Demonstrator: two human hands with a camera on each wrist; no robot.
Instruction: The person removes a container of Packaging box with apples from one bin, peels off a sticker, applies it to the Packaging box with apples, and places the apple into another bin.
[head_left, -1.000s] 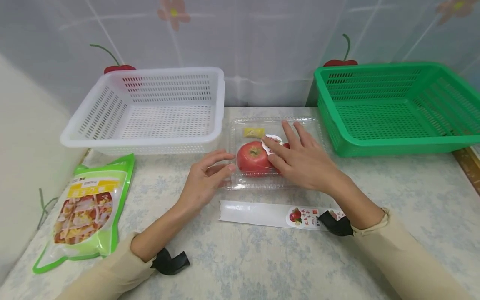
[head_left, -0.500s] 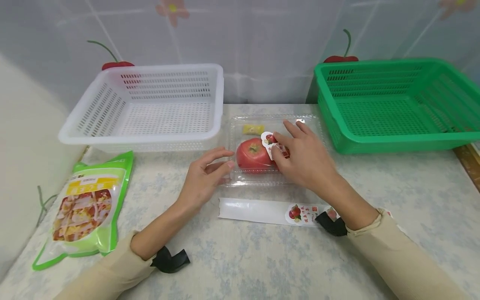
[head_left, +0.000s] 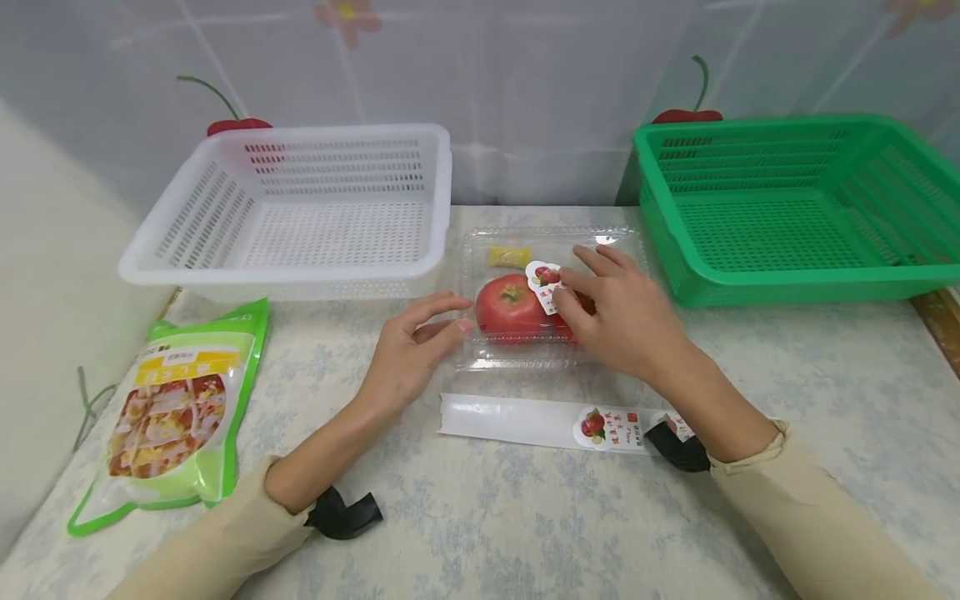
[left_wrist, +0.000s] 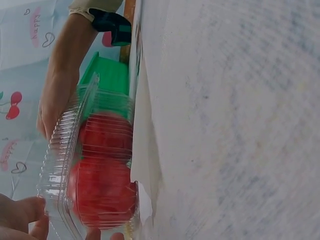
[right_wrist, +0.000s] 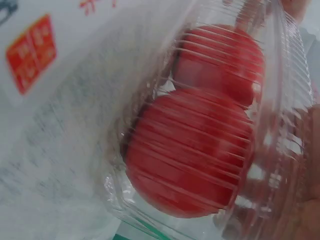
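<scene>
A clear lidded plastic box (head_left: 480, 250) sits in the middle of the table. Two red apples (left_wrist: 102, 192) lie inside it, along with a small yellow packet (head_left: 508, 257). My left hand (head_left: 408, 346) holds the box's left end, thumb and fingertips at its edge. Over the right part of the lid is my right hand (head_left: 633, 321), its thumb and index fingertip pressing the right side of a white fruit sticker (head_left: 542, 283); its other fingers reach farther over the lid. This hand covers part of the right apple.
A white basket (head_left: 337, 279) stands behind on the left, a green basket (head_left: 810, 287) on the right. In front of the box lies a label strip (head_left: 510, 417), partly beneath the right forearm. A green food bag (head_left: 176, 408) rests on the left.
The right fingertips have moved rightward across the sticker, uncovering its left part and print. The left hand and the box stay in place.
</scene>
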